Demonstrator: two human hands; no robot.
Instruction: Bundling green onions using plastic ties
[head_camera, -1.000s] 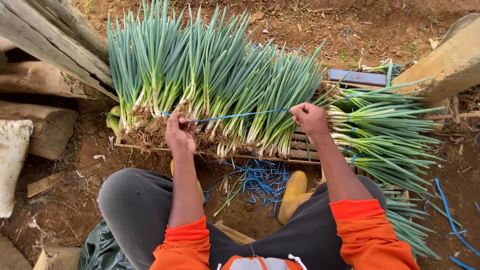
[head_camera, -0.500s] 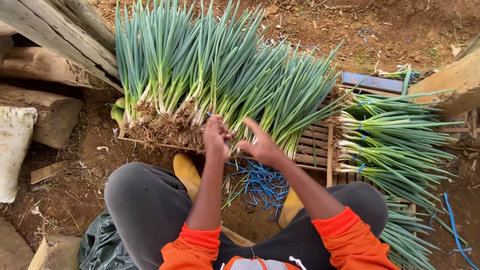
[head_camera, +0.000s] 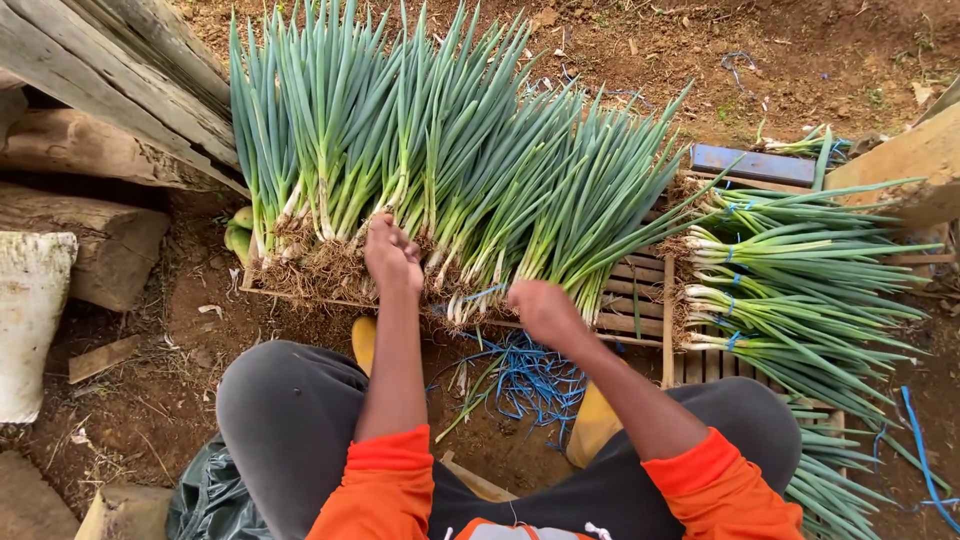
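Bare brown soil (head_camera: 800, 50) fills the background, with old wooden planks (head_camera: 110, 70) at 10 o'clock and a slatted wooden pallet (head_camera: 640, 300) in the middle. On this pallet lies a wide row of green onions (head_camera: 450, 170), roots toward the person and leaves pointing to 12 o'clock. The left hand (head_camera: 392, 255) is closed on the root end of some stalks near the centre. The right hand (head_camera: 545, 308) is curled just beside the roots at 5 o'clock of the row; I cannot tell what it has hold of (a blue string (head_camera: 485, 293) shows just at its left).

As a judgement: if the string is pulled too hard it could cut or bend the soft stalks, and a loose grip could let the bunch spread.

The onions look fresh, with white bases, soil on the roots and long straight leaves. Tied bundles (head_camera: 790, 290) lie at 3 o'clock, loose blue strings (head_camera: 525, 375) on the ground between the knees.
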